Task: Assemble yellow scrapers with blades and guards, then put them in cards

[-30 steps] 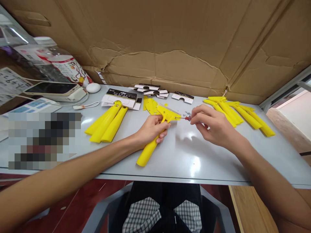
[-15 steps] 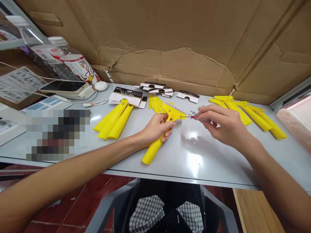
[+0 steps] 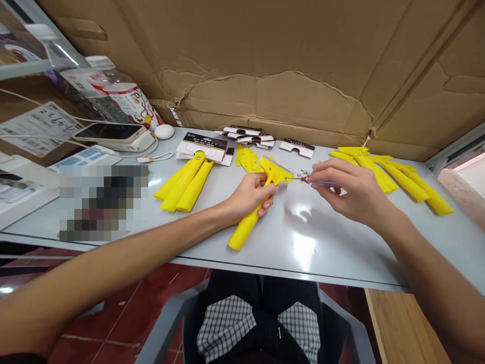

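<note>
My left hand (image 3: 253, 196) is closed round the neck of a yellow scraper (image 3: 246, 227), its handle slanting down toward the table's front edge. In my right hand (image 3: 346, 187) is a screwdriver (image 3: 322, 183), pinched by the handle. The thin shaft points left, and its tip meets the right end of the scraper's head. Small screws (image 3: 305, 174) lie on the table just behind the screwdriver. Flat yellow plates (image 3: 249, 160) rest behind the scraper's head.
Yellow handles with a card (image 3: 200, 147) lie at the left; more yellow scrapers (image 3: 407, 182) lie at the right. Black-and-white cards (image 3: 297, 147) are at the back. A phone (image 3: 109, 131), a white round object (image 3: 164, 132) and bottles (image 3: 131, 98) stand left, before a cardboard wall (image 3: 303, 50).
The view has shifted slightly, so most things appear a little further right. Both hands keep their holds, and more of the screwdriver's handle shows.
</note>
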A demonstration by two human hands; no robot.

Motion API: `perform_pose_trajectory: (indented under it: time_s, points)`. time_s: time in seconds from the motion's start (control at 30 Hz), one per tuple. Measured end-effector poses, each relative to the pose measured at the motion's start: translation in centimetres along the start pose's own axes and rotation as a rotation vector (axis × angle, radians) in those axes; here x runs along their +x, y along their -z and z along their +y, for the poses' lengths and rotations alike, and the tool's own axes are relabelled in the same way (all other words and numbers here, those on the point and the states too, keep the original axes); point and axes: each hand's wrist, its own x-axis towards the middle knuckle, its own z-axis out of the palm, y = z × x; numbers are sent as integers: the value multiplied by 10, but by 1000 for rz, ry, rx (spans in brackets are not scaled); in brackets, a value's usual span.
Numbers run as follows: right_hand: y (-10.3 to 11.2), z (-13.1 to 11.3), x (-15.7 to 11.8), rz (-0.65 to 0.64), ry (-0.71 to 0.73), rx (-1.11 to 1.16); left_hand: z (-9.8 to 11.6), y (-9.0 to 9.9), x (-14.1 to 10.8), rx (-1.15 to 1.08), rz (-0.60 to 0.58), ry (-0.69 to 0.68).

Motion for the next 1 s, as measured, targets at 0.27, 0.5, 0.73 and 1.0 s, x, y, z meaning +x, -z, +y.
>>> perform_pose_trajectory:
  time_s: [0.27, 0.5, 0.73, 1.0]
  points:
    - [2, -1, 0, -37, -52, -70, 0, 1, -2, 32, -7, -23]
    - [0, -3, 0, -50, -92, -100, -2, 2, -1, 17, -26, -26]
    - [3, -7, 0, -62, -124, -58, -1, 2, -1, 13, -22, -35]
    - [3, -3, -1, -17, -120, -95, -1, 2, -1, 13, 1, -18]
